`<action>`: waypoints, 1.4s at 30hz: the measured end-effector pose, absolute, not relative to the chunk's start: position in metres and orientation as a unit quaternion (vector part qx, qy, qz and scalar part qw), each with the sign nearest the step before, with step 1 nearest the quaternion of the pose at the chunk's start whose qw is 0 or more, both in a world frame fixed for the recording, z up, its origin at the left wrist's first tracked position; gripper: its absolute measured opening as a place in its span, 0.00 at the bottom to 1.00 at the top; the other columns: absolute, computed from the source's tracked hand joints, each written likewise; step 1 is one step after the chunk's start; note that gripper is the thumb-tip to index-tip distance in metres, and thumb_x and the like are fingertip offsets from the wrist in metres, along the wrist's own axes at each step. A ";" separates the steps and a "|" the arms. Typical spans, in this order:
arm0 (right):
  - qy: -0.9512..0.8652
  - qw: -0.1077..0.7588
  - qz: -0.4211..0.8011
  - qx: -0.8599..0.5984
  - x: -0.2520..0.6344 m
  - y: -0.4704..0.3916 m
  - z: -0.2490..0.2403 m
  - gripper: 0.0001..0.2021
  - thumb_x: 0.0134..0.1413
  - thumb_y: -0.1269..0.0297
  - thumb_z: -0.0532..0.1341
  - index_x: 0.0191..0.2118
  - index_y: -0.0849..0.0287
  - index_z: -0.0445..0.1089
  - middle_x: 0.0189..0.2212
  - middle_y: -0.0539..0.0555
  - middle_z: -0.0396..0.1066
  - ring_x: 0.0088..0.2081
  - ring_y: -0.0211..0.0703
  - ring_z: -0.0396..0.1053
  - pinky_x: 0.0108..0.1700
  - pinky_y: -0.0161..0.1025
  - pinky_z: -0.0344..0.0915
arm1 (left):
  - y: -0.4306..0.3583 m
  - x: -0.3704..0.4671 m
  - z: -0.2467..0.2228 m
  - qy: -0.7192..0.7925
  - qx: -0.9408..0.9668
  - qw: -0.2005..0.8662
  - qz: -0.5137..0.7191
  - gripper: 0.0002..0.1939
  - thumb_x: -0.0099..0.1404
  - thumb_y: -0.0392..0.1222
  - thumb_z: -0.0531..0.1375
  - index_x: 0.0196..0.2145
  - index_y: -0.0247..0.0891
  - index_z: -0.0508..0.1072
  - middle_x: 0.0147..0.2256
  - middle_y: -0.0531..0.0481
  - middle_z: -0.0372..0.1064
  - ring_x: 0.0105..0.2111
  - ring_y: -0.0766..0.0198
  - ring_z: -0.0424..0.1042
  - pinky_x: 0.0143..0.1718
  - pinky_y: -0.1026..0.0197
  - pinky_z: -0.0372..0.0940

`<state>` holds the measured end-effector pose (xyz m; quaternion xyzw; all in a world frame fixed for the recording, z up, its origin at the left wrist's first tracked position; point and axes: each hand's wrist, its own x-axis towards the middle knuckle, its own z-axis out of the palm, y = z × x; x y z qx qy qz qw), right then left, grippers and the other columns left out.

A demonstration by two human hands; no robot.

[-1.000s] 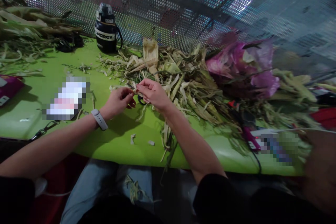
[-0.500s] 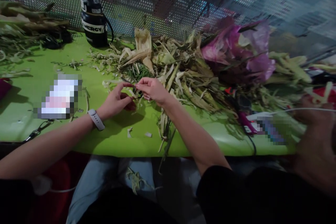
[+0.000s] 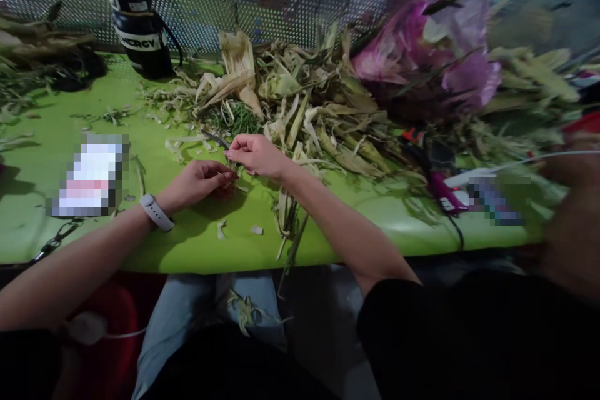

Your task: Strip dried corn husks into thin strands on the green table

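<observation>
My right hand (image 3: 257, 155) pinches a thin, dark, blade-like tool (image 3: 214, 138) whose free end points up and left; its exact kind is unclear. Just below and left, my left hand (image 3: 199, 182) is closed at the fingertips around a pale green plant strip (image 3: 237, 170), partly hidden by the fingers. The two hands nearly touch above the green table (image 3: 187, 244). Beyond them lies a heap of dry corn husks (image 3: 347, 131), with a small pile of thin green shreds (image 3: 237, 117) at its near left.
A dark bottle (image 3: 140, 37) stands at the back left, near a phone (image 3: 89, 175) on the table. A pink plastic bag (image 3: 426, 56) sits behind the husks. On the right are a second phone (image 3: 497, 200), a white cable (image 3: 553, 156) and another person's blurred arm (image 3: 572, 212).
My view has shifted slightly. The dark tool now sticks out up and left from my right hand, and my left fingers have curled closer together, a little lower.
</observation>
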<state>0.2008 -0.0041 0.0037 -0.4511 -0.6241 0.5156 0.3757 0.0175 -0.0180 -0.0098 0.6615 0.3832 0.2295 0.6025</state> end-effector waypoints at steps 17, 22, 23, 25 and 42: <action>-0.499 0.405 0.596 -0.482 0.200 -0.007 0.001 0.08 0.61 0.74 0.56 0.30 0.59 0.61 0.13 0.38 0.55 0.11 0.25 0.45 0.12 0.26 0.45 | -0.014 0.017 -0.013 0.325 0.818 0.358 0.310 0.06 0.59 0.40 0.63 0.31 0.40 0.81 0.31 0.47 0.75 0.32 0.62 0.72 0.38 0.61 0.66; -0.454 0.429 0.637 -0.452 0.203 -0.004 -0.005 0.07 0.61 0.74 0.57 0.32 0.60 0.62 0.12 0.37 0.53 0.11 0.24 0.46 0.13 0.24 0.47 | -0.012 0.018 -0.009 0.281 0.853 0.330 0.292 0.05 0.59 0.39 0.64 0.31 0.40 0.82 0.42 0.44 0.75 0.43 0.57 0.73 0.48 0.58 0.66; -0.452 0.428 0.642 -0.448 0.203 -0.004 -0.007 0.07 0.61 0.74 0.57 0.32 0.60 0.62 0.12 0.37 0.53 0.11 0.24 0.46 0.13 0.24 0.47 | -0.012 0.018 -0.009 0.269 0.853 0.347 0.281 0.06 0.59 0.39 0.63 0.32 0.40 0.82 0.42 0.44 0.76 0.44 0.57 0.73 0.49 0.58 0.66; -0.455 0.425 0.647 -0.441 0.203 -0.003 -0.010 0.07 0.61 0.74 0.56 0.32 0.60 0.62 0.12 0.37 0.53 0.11 0.25 0.46 0.13 0.25 0.47 | -0.012 0.020 -0.009 0.261 0.840 0.399 0.260 0.06 0.60 0.39 0.63 0.33 0.40 0.81 0.38 0.45 0.78 0.40 0.59 0.75 0.45 0.60 0.68; -0.641 0.415 0.511 -0.394 0.209 -0.020 0.001 0.07 0.58 0.63 0.62 0.36 0.59 0.64 0.17 0.41 0.56 0.17 0.28 0.50 0.18 0.28 0.47 | -0.008 0.024 -0.010 0.405 0.606 0.639 0.247 0.11 0.53 0.42 0.70 0.30 0.34 0.75 0.28 0.45 0.78 0.27 0.62 0.76 0.31 0.61 0.72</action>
